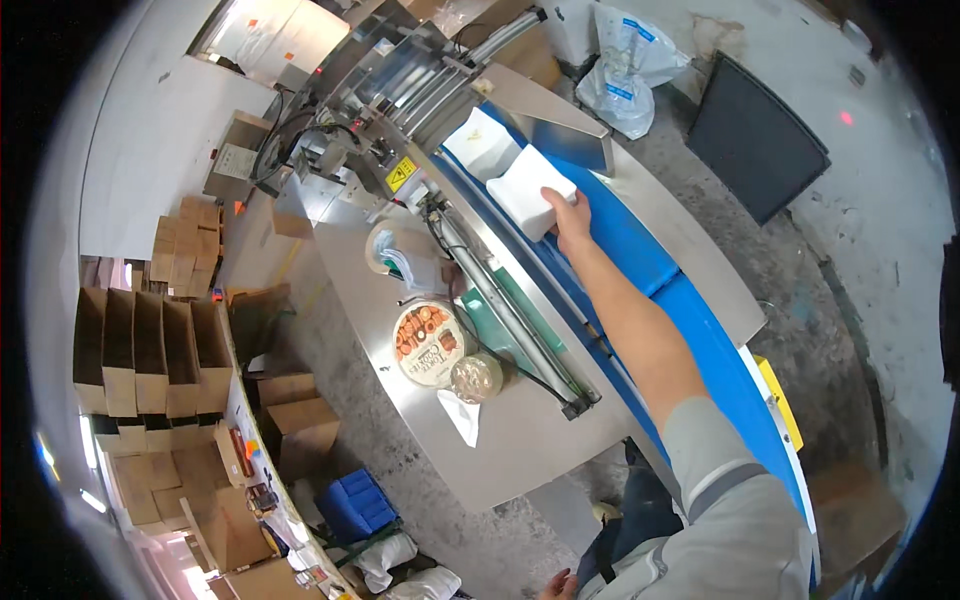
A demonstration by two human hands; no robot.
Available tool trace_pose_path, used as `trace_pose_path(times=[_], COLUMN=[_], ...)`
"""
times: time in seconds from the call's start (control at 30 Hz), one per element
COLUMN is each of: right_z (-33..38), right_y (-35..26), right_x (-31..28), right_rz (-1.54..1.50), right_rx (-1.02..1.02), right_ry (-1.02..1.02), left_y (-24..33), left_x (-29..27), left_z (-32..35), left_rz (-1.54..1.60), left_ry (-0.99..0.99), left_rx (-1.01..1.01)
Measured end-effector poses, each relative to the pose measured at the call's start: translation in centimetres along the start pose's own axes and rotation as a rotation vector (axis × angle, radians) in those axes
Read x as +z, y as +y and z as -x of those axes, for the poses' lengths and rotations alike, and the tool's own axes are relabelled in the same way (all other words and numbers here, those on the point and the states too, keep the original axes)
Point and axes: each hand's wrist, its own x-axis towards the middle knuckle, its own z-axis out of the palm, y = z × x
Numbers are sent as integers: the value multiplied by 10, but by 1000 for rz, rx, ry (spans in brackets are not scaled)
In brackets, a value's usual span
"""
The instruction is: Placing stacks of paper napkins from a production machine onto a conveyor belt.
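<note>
My right hand (571,219) reaches far forward and grips a white rectangular stack (528,190) of folded paper lying on the blue conveyor belt (640,250). A second white stack (481,143) lies just beyond it, by the mouth of the steel machine (400,80). My left hand (557,585) hangs low at the bottom edge, near my lap, fingers loosely apart and holding nothing. My right arm in a grey sleeve (730,480) crosses the belt.
A round tin with a picture lid (428,343), a clear plastic lid (476,377), a tape roll (392,250) and a white scrap lie on the steel side table (500,440). Brown paper bags (150,350) stand at the left. A blue crate (355,503) sits on the floor.
</note>
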Motion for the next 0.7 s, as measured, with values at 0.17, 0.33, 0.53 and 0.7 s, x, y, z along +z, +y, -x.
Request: trace_pose_path(times=[0.17,0.33,0.53,0.7], right_z=[-6,37,156,344], right_y=[3,-17,-68,-171], right_x=[-7,-12,-99,-200], right_rz=[383,494,184,217], right_rx=[-169,-140,28,-27], right_ry=[246,346,103,84], left_y=[30,33,-59,-11], left_x=[7,-2,-33,-29], left_z=[0,5,-59,-71], left_rz=[-50,-128,-28,-221], left_ry=[-35,-38,-126,-224], left_rx=[20,105,241,512])
